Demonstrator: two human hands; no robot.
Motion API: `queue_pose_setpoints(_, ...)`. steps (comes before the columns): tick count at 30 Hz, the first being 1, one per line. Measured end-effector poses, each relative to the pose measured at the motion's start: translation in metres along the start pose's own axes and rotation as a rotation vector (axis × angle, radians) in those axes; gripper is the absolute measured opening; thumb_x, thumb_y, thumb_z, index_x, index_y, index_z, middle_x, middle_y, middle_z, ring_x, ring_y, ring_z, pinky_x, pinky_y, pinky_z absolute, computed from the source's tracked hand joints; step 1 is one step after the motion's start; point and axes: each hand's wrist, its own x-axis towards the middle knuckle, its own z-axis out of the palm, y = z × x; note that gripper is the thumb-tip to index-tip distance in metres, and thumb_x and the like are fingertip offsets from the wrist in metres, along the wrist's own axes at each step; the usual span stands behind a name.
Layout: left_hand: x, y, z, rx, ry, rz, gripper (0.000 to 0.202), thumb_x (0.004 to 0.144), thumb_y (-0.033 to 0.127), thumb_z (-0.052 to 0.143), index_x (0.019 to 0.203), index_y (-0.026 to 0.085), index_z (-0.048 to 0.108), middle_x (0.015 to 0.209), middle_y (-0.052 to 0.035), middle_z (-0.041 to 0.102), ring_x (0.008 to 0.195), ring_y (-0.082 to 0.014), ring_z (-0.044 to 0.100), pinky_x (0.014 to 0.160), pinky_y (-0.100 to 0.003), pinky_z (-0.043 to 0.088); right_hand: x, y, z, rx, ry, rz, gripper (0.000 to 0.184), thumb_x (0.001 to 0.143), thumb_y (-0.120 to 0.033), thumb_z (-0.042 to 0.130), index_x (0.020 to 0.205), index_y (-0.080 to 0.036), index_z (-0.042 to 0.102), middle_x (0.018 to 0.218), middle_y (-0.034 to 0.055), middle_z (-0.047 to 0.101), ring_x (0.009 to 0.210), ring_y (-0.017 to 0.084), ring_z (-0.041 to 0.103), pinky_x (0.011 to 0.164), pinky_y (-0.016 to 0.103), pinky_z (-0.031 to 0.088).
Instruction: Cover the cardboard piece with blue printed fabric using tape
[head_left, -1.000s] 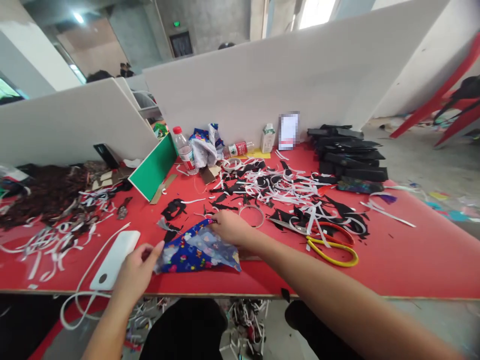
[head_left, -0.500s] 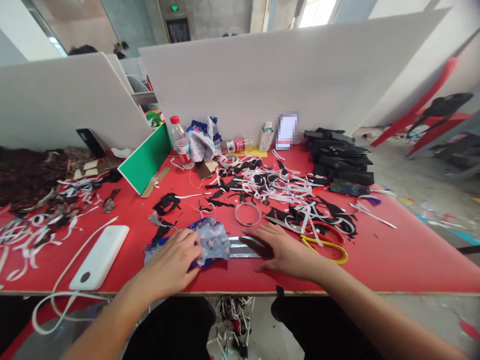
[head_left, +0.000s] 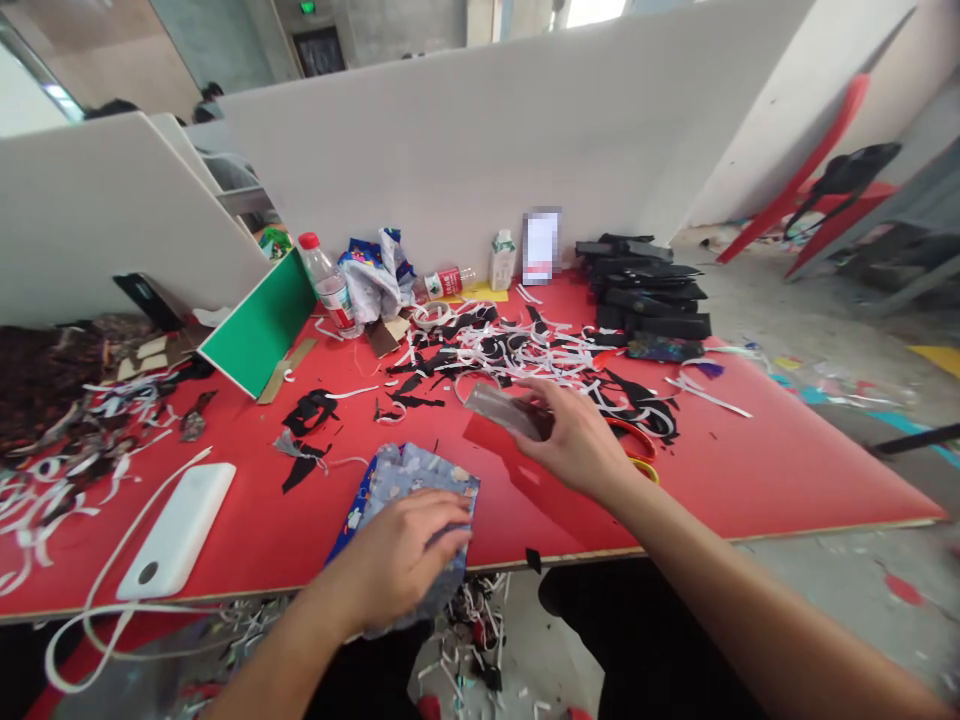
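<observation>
the left hand [head_left: 409, 560] lies over the patterned cloth [head_left: 424, 475] at the front edge of the red table [head_left: 720, 490], fingers a little bent; whether they pinch it i cannot tell. the right hand [head_left: 577, 445] holds a shiny grey strip [head_left: 499, 408] between thumb and fingers, raised above the table. best, i'd judge, to press the cloth lightly so its overhanging part doesn't drag it off, and keep the strip clear of the scissors [head_left: 646, 468]. the right hand hides the scissors' blades and the strip's near end; the cloth's underside is out of sight
</observation>
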Motion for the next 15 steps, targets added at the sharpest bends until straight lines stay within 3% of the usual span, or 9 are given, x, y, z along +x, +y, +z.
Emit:
queue_pose_setpoints(2, -0.007, -0.019, -0.014, 0.149, -0.078, 0.022, 0.036, 0.106, 0.039, 0.053, 0.133, 0.024, 0.071, 0.148, -0.0105, 0.067, 0.147, -0.0301, 0.054, 0.121, -0.052, 0.044, -0.009, -0.010, -0.011, 0.099, 0.083, 0.051, 0.060, 0.082, -0.035, 0.073, 0.138, -0.025, 0.055, 0.120, 0.0126, 0.073, 0.108, 0.032, 0.069, 0.095, 0.052, 0.054)
queue_pose_setpoints(4, -0.009, -0.034, -0.014, 0.278, -0.160, 0.050, 0.053, 0.102, 0.047, 0.061, 0.150, 0.024, 0.060, 0.162, -0.0117, 0.053, 0.156, -0.0349, 0.039, 0.126, -0.060, 0.035, -0.019, -0.027, -0.015, 0.388, 0.142, 0.125, 0.059, 0.079, -0.040, 0.079, 0.133, -0.028, 0.057, 0.114, 0.0096, 0.073, 0.103, 0.029, 0.070, 0.091, 0.049, 0.056)
queue_pose_setpoints(6, 0.000, -0.038, -0.001, 0.354, -0.211, 0.092, 0.069, 0.099, 0.052, 0.064, 0.159, 0.023, 0.048, 0.169, -0.0125, 0.041, 0.160, -0.0375, 0.029, 0.127, -0.063, 0.029, -0.026, -0.046, -0.008, 0.741, 0.122, 0.169, 0.056, 0.077, -0.039, 0.084, 0.125, -0.028, 0.060, 0.112, 0.0075, 0.074, 0.105, 0.027, 0.071, 0.095, 0.048, 0.057)
queue_pose_setpoints(10, 0.044, -0.019, 0.041, 0.428, -0.066, 0.051, 0.069, 0.103, 0.048, 0.057, 0.161, 0.014, 0.043, 0.168, -0.0204, 0.041, 0.158, -0.0393, 0.033, 0.129, -0.065, 0.024, -0.030, -0.069, 0.033, 1.317, 0.164, 0.363, 0.060, 0.068, -0.036, 0.093, 0.118, -0.028, 0.061, 0.104, 0.0042, 0.075, 0.103, 0.024, 0.073, 0.097, 0.044, 0.058)
queue_pose_setpoints(13, 0.067, -0.007, 0.055, 0.442, -0.011, 0.050, 0.067, 0.102, 0.037, 0.056, 0.163, 0.016, 0.038, 0.168, -0.0191, 0.042, 0.160, -0.0345, 0.032, 0.130, -0.057, 0.026, -0.027, -0.062, 0.064, 1.347, 0.252, 0.412, 0.060, 0.072, -0.038, 0.090, 0.120, -0.029, 0.057, 0.106, 0.0024, 0.074, 0.103, 0.021, 0.073, 0.098, 0.041, 0.057)
queue_pose_setpoints(15, 0.065, -0.012, 0.048, 0.455, 0.013, 0.024, 0.067, 0.102, 0.040, 0.055, 0.162, 0.012, 0.041, 0.167, -0.0211, 0.042, 0.158, -0.0358, 0.034, 0.128, -0.054, 0.031, -0.025, -0.050, 0.076, 1.346, 0.308, 0.438, 0.057, 0.074, -0.039, 0.088, 0.120, -0.030, 0.054, 0.107, 0.0003, 0.072, 0.103, 0.018, 0.072, 0.097, 0.037, 0.057)
